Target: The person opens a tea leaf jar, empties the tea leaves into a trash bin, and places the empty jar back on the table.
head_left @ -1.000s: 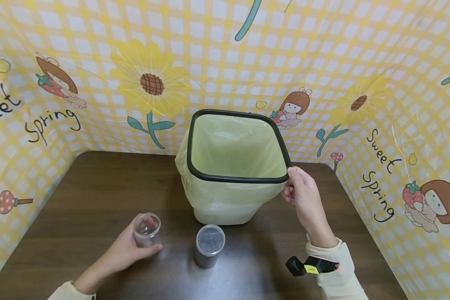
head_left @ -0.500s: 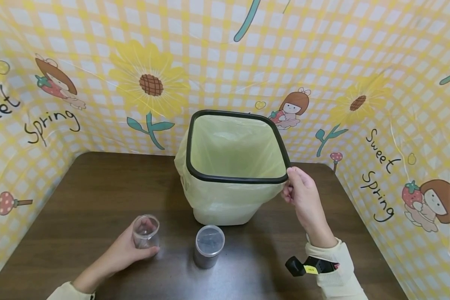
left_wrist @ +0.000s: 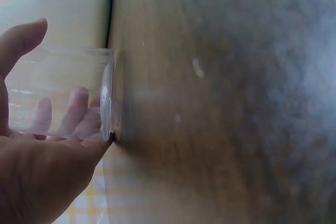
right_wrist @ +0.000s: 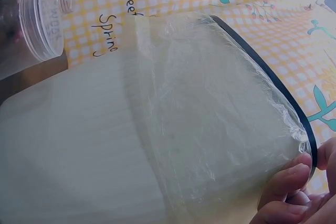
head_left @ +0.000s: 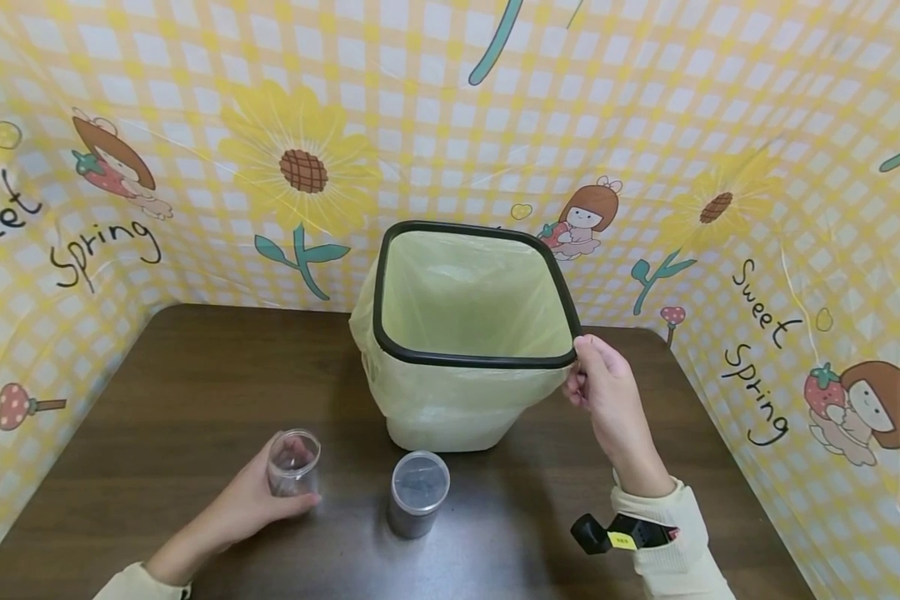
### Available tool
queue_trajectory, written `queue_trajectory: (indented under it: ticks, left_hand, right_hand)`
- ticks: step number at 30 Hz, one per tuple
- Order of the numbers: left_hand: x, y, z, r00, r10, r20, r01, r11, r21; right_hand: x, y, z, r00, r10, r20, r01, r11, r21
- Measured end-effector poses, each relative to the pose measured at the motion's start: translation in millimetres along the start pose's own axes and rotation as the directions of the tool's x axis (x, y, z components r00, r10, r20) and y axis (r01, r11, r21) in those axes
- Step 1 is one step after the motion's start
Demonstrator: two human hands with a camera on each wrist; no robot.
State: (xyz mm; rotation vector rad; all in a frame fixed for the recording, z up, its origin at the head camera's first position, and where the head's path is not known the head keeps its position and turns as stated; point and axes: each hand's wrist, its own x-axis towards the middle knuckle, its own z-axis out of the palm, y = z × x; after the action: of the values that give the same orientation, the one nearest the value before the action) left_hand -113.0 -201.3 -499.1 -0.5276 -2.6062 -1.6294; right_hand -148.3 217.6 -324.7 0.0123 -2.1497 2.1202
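A clear, lidless plastic jar point(head_left: 294, 467) stands upright on the dark wooden table, left of centre. My left hand point(head_left: 247, 500) curls round it, thumb on the near side; through the jar's see-through wall point(left_wrist: 63, 72) the fingers show in the left wrist view. At the table's middle is a trash bin point(head_left: 450, 425) lined with a pale yellow bag point(head_left: 457, 387), its black rim frame point(head_left: 480, 361) lying over the bag. At the near right corner of that frame, my right hand point(head_left: 607, 392) pinches the rim between thumb and fingers.
A lidded, dark-filled jar point(head_left: 418, 496) stands just in front of the bin, between my hands. The table point(head_left: 217, 375) meets a yellow checked cloth point(head_left: 435, 125) at the back and both sides. A black wrist camera point(head_left: 592, 533) sits on my right sleeve.
My left hand and the clear jar have sunk very slightly over the last second. The right hand, the bin and the lidded jar stay where they were.
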Motion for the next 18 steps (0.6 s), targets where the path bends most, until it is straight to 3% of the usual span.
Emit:
queue_trajectory:
  ticks: [6,12,18]
  left_hand:
    - [-0.4,-2.9,-1.1,0.999,0.024,-0.033,-0.022,0.998,0.057]
    - [-1.1,-5.0,-0.9,0.997,0.076,-0.025,-0.075,0.997,0.03]
    - [-1.2,-4.9,-2.1,0.997,0.083,-0.006,-0.083,0.997,0.006]
  right_hand:
    - [-0.4,0.2,0.3,1.0,0.002,0.004,-0.002,1.0,0.003]
    - [-0.3,0.3,0.4,1.0,0.004,0.004,-0.004,1.0,0.007]
    - [-0.3,0.4,0.2,1.0,-0.003,0.004,0.003,1.0,0.009]
